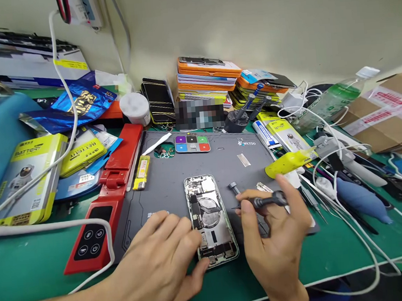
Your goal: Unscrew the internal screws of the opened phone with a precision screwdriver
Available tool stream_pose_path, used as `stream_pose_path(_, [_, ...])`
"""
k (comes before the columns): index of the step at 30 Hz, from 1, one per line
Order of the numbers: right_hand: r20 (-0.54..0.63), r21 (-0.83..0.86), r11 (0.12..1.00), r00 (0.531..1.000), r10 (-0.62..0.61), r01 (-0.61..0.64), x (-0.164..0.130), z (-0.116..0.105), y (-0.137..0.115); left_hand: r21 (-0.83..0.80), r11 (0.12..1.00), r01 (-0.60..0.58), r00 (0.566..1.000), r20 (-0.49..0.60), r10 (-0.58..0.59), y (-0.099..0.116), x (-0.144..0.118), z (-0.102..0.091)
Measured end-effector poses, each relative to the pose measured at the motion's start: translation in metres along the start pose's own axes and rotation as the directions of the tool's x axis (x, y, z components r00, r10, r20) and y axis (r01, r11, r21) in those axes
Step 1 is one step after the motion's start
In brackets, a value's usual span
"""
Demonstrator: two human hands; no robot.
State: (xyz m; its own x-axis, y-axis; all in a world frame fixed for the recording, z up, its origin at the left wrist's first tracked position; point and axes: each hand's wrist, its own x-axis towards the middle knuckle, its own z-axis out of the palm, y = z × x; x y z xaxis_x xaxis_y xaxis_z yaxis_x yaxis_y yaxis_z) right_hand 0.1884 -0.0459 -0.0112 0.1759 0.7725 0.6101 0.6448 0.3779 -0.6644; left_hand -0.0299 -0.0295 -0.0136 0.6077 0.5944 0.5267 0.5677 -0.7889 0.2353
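An opened smartphone [213, 233] lies on the dark grey work mat [168, 171], its inner parts and a round coil showing. My left hand [164, 260] is closed at its lower left edge, thumb at the bottom corner and bent fingers along the side. In my right hand [277, 237], just right of the phone, a dark screwdriver [266, 201] is pinched between thumb and fingers, with its thin tip pointing left towards the phone. Another grey screwdriver [233, 185] lies on the mat, partly hidden behind that hand. A yellow-wrapped battery [141, 173] rests at the mat's left side.
Left of the mat stands a red device [96, 235] with touch buttons. Behind are a colourful magnetic tray [192, 144], a white spudger [157, 143], a screwdriver holder [236, 121] and stacked boxes [204, 73]. A yellow bottle [285, 163], a blue blower [361, 203] and white cables lie right.
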Motion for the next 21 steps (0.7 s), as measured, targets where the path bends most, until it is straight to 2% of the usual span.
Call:
stream_pose_path(2, [0.003, 0.135, 0.991, 1.0, 0.022, -0.022, -0.002, 0.002, -0.008, -0.022, 0.997, 0.072, 0.994, 0.08, -0.07, -0.004, 0.001, 0.0])
stream_pose_path(5, [0.143, 0.275, 0.961, 0.99, -0.017, -0.023, -0.008, 0.007, -0.015, -0.043, 0.994, 0.102, 0.986, 0.134, -0.095, -0.007, 0.002, 0.001])
stream_pose_path(7, [0.199, 0.273, 0.961, 0.976, -0.09, 0.033, -0.012, 0.013, -0.015, -0.035, 0.995, 0.098, 0.988, 0.123, -0.093, -0.008, 0.001, 0.002])
stream_pose_path(10, [0.209, 0.239, 0.965, 0.965, -0.159, 0.107, -0.017, 0.019, -0.011, -0.024, 0.995, 0.094, 0.987, 0.132, -0.09, -0.008, 0.001, 0.004])
stream_pose_path(21, [0.279, 0.181, 0.979, 0.95, -0.141, 0.092, -0.023, 0.021, -0.01, -0.012, 0.999, 0.051, 0.981, 0.189, -0.048, -0.009, 0.005, 0.0])
